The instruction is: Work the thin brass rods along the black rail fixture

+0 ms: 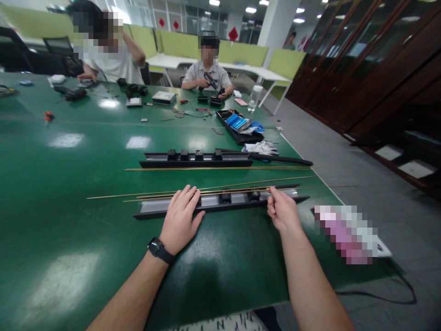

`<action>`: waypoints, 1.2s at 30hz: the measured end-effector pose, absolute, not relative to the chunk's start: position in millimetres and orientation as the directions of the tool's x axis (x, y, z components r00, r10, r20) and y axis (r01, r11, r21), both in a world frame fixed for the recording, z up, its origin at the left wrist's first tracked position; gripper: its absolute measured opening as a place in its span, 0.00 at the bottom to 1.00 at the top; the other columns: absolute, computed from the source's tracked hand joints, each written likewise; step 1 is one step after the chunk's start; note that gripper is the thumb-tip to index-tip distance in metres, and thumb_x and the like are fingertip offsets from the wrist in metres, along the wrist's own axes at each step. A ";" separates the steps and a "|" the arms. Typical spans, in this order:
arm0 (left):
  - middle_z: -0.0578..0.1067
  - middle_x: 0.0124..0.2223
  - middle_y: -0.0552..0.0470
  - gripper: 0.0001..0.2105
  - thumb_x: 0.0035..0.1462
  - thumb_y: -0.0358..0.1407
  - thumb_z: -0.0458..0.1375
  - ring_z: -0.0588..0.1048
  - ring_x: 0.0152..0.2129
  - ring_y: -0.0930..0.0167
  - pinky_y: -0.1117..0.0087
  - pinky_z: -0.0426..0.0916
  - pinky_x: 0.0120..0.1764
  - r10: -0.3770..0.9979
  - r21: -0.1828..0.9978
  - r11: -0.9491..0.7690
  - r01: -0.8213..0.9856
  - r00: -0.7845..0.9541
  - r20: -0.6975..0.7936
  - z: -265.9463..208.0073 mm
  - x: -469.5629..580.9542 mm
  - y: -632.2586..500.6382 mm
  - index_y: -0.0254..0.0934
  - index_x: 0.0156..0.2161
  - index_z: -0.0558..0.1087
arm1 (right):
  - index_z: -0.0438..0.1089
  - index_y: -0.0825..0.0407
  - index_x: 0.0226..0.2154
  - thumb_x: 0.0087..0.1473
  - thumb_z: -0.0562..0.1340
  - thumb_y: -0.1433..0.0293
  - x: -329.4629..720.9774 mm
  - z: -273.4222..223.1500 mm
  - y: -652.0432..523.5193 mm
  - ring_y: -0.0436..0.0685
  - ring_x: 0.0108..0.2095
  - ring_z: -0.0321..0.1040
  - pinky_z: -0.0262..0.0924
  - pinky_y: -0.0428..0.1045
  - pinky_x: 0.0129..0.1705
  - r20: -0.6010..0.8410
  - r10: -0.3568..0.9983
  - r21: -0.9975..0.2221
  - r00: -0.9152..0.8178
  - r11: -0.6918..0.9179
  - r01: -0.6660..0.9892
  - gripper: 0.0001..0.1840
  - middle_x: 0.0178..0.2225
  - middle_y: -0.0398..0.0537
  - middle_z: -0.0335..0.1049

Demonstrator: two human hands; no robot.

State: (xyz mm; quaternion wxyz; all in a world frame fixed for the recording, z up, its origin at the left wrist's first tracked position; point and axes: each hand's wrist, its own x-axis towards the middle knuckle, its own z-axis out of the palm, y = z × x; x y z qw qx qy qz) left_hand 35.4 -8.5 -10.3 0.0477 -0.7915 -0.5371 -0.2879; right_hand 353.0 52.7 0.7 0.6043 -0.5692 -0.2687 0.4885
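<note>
A long black channel rail with a silvery inside lies across the table in front of me, with black blocks set along it. My left hand rests flat over its left part, fingers stretched out across thin brass-coloured rods. Near the rail's right end, my right hand is closed, thumb and forefinger pinching a thin brass rod that runs along the rail's top. Farther off lies a second black rail with several black blocks, and more rods lie just before it.
Beyond the rails are white work gloves, a black tray holding blue packs, and a clear bottle. Two people sit across the green table; one holds a dark tool. A blurred-out device with a cable lies at the right edge.
</note>
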 end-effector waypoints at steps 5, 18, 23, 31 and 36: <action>0.66 0.66 0.41 0.26 0.65 0.38 0.55 0.60 0.67 0.57 0.48 0.56 0.67 0.828 0.251 -0.419 0.873 0.254 0.500 -10.9 35.6 -7.9 0.37 0.67 0.60 | 0.71 0.53 0.31 0.48 0.73 0.59 354.2 -0.3 53.4 0.42 0.09 0.49 0.39 0.38 0.08 -0.228 0.885 -0.950 0.405 -0.113 -0.290 0.17 0.16 0.36 0.62; 0.66 0.66 0.40 0.26 0.65 0.38 0.55 0.60 0.66 0.57 0.48 0.55 0.67 0.812 0.206 -0.427 0.880 0.273 0.516 -14.1 34.2 -6.2 0.35 0.66 0.61 | 0.72 0.53 0.31 0.50 0.72 0.60 356.8 -5.7 55.6 0.43 0.09 0.49 0.39 0.39 0.07 -0.200 0.887 -0.957 0.416 -0.086 -0.278 0.15 0.16 0.37 0.63; 0.66 0.66 0.40 0.27 0.64 0.38 0.55 0.60 0.66 0.57 0.48 0.56 0.67 0.812 0.207 -0.429 0.879 0.275 0.515 -14.1 34.3 -6.7 0.35 0.66 0.61 | 0.71 0.53 0.32 0.49 0.72 0.60 356.3 -4.5 56.0 0.42 0.09 0.49 0.38 0.39 0.07 -0.203 0.885 -0.956 0.420 -0.087 -0.279 0.16 0.16 0.36 0.62; 0.66 0.66 0.41 0.27 0.64 0.38 0.55 0.60 0.67 0.57 0.48 0.56 0.67 0.816 0.215 -0.425 0.879 0.270 0.510 -14.6 33.6 -5.8 0.36 0.66 0.61 | 0.71 0.53 0.32 0.52 0.71 0.59 361.2 -5.6 57.9 0.43 0.08 0.49 0.39 0.39 0.07 -0.205 0.874 -0.956 0.440 -0.083 -0.281 0.15 0.16 0.36 0.63; 0.67 0.66 0.40 0.27 0.64 0.38 0.55 0.60 0.66 0.57 0.48 0.56 0.67 0.816 0.218 -0.424 0.879 0.267 0.512 -14.6 34.1 -6.3 0.36 0.66 0.61 | 0.72 0.54 0.33 0.53 0.70 0.60 359.5 -4.9 56.8 0.43 0.08 0.48 0.38 0.39 0.07 -0.223 0.874 -0.953 0.433 -0.102 -0.285 0.14 0.15 0.37 0.62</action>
